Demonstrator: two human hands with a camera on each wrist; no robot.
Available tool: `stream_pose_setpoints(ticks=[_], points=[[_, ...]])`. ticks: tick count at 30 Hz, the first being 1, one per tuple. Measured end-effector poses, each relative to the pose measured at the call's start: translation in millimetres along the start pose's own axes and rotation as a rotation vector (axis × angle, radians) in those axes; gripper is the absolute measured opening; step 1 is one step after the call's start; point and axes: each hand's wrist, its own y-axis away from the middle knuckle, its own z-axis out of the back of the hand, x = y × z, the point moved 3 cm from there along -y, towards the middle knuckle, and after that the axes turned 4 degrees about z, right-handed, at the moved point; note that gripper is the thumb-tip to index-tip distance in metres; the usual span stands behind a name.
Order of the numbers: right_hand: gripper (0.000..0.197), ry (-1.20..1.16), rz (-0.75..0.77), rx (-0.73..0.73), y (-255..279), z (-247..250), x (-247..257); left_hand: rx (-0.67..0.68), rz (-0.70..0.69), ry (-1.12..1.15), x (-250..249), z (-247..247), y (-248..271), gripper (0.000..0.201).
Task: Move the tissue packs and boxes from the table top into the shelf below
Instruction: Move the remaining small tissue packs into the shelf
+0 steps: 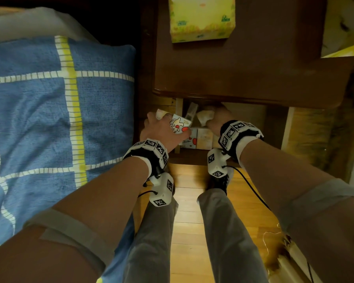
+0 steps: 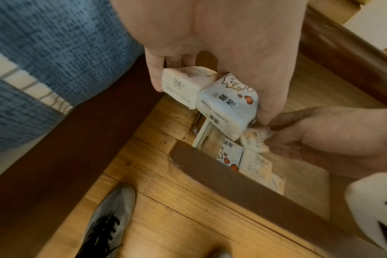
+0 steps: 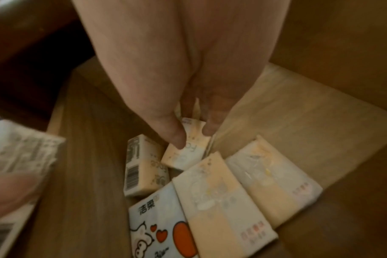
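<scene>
On the tabletop (image 1: 253,74) a yellow tissue box (image 1: 201,18) waits. Below, in the shelf (image 3: 82,157), the right hand (image 1: 217,119) pinches a peach pack (image 3: 186,151); set it snugly beside the row. The left hand (image 1: 159,131) grips two packs (image 2: 210,97); lower them into the free corner without toppling neighbours.

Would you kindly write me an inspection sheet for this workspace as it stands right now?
Surface: brown table top, one yellow tissue box on it.
Job's things: four packs lie in the shelf: one cartoon pack, three cream.
Clutter: a slim white-edged item leans by the shelf post; unclear what.
Grippers: left hand holds two packs; right hand pinches a cream pack.
Cables: black wrist-rig cable hangs from the right wrist.
Surroundings: blue checked bedding, wooden floor.
</scene>
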Motion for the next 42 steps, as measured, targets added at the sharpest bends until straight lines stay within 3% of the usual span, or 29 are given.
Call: stream_pose_setpoints(ticks=[5,12,18,20,23,25,29,35,42], points=[[0.046,0.135,0.086,-0.008,3,4,18,0.000,0.004,-0.011,-2,1,-3,0.086],[0.058,0.250,0.240,0.048,6,-4,41,0.006,-0.005,0.011,2,1,-2,0.082],[0.031,0.372,0.092,0.037,5,-4,39,0.023,-0.004,0.024,4,1,-3,0.081],[0.030,0.365,0.083,0.003,6,0,34,0.020,-0.006,0.026,4,1,-3,0.081],[0.043,0.229,0.247,-0.073,6,-1,38,0.013,-0.012,0.028,4,0,-3,0.081],[0.049,0.122,0.317,-0.032,4,-4,44,0.016,-0.008,0.028,4,0,-4,0.082],[0.037,0.124,0.218,0.055,-4,-7,36,0.024,-0.008,0.026,4,0,-4,0.084],[0.027,0.036,0.154,0.012,-5,-3,21,0.022,-0.004,0.028,4,1,-4,0.085],[0.028,0.197,0.149,-0.031,-16,-6,39,0.013,-0.008,0.034,4,0,-5,0.082]])
